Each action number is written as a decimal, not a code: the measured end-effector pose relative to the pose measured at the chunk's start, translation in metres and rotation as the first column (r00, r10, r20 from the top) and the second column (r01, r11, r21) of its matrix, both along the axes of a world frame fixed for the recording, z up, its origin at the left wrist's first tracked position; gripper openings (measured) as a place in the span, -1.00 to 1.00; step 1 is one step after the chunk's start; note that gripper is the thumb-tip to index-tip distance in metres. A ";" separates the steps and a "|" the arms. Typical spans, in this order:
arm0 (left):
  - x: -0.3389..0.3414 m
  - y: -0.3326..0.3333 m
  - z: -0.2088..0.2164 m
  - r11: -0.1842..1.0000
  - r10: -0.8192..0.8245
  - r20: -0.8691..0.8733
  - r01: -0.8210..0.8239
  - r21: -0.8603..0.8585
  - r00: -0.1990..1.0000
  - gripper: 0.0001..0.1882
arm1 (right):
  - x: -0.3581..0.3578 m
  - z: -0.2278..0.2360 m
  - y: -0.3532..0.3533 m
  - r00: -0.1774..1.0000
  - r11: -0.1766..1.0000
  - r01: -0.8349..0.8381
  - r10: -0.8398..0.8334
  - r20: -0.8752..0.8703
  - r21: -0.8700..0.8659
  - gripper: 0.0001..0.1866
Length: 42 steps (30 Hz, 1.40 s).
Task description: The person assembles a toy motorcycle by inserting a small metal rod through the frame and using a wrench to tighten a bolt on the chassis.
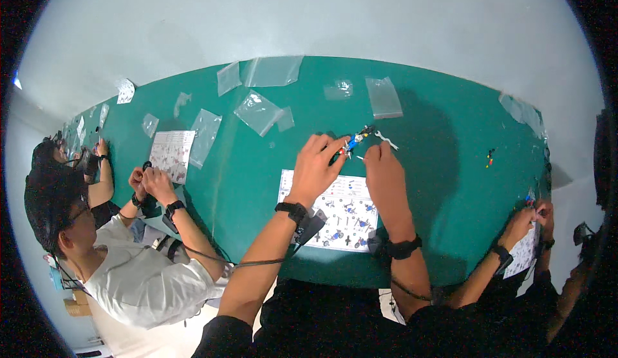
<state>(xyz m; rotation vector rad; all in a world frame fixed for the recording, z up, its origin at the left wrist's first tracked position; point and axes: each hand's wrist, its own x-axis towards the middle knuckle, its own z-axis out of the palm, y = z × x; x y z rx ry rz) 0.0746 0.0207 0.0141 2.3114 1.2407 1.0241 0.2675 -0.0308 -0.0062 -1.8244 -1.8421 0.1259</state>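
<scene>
A small building-brick model (353, 143) in blue, white, red and black lies on the green table, tilted up to the right. My left hand (315, 168) is closed on its near left end, with thumb and fingers around it. Just to the right, the fingers of my right hand (386, 176) are pinched together on a small white piece (360, 158) that sticks out toward the model. A white strip (387, 141) lies beyond the right fingertips. Under my wrists rests a printed instruction sheet (344, 219), partly covered by my hands.
Clear plastic bags, including one bag (384, 98), lie across the far side of the green table (251, 197). A few loose bricks (490, 159) sit to the right. Co-workers handle small things at left (154, 184) and right (528, 219). A cable (261, 263) crosses my left forearm.
</scene>
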 end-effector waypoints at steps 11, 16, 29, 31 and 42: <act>0.000 0.000 0.000 1.000 -0.007 -0.017 0.006 -0.021 1.000 -0.56 | 0.013 0.006 0.006 0.852 1.000 0.008 0.008 -0.523 0.029 -0.80; 0.001 0.001 0.000 0.999 -0.036 0.008 0.036 -0.014 0.999 -0.56 | 0.012 0.009 0.004 0.725 1.000 0.017 -0.009 -0.689 0.005 -0.75; -0.001 -0.006 0.001 0.998 -0.046 0.057 0.043 0.052 0.997 -0.72 | 0.009 0.009 0.007 0.672 0.996 0.079 -0.076 -0.737 -0.031 -0.90; -0.003 -0.005 -0.005 0.999 -0.034 0.061 0.032 0.043 0.998 -0.72 | 0.006 0.012 0.006 0.661 0.998 0.054 -0.055 -0.749 -0.026 -0.90; -0.003 -0.005 -0.005 0.997 -0.054 0.055 0.051 0.063 0.997 -0.70 | 0.004 0.011 0.003 0.662 0.993 -0.114 0.047 -0.748 -0.039 -0.91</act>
